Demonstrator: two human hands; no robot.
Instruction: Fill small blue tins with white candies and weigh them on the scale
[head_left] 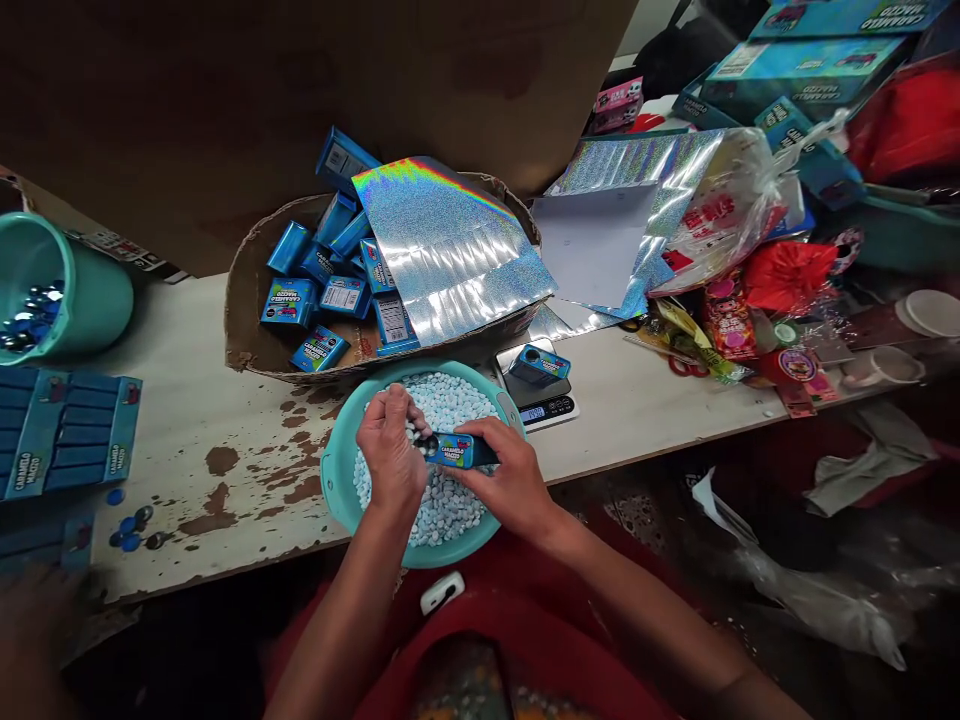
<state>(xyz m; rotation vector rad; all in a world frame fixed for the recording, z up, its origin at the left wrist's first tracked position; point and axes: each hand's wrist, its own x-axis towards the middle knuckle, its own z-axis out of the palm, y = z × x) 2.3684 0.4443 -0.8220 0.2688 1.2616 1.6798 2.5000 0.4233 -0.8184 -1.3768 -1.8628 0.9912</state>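
Observation:
Over a turquoise basin (pixel 335 490) of small pale-blue candies (pixel 450 515), my right hand (pixel 517 480) grips a small blue container (pixel 452 450) marked "Caramelo Macizo". The container lies tilted sideways, its dark round opening facing left. My left hand (pixel 391 445) is closed around several pale candies, its fingers right at that opening. Just behind the basin, a second blue container (pixel 538 365) rests on a small digital scale (pixel 564 408) with a lit display.
A cardboard tray (pixel 244 300) holds several blue containers under a holographic sheet (pixel 457 260). At left stand a turquoise bucket (pixel 97 300) with shiny caps and stacked blue display boxes (pixel 82 430). Loose caps (pixel 131 530) lie nearby. Bags and wrappers (pixel 720 340) crowd the right.

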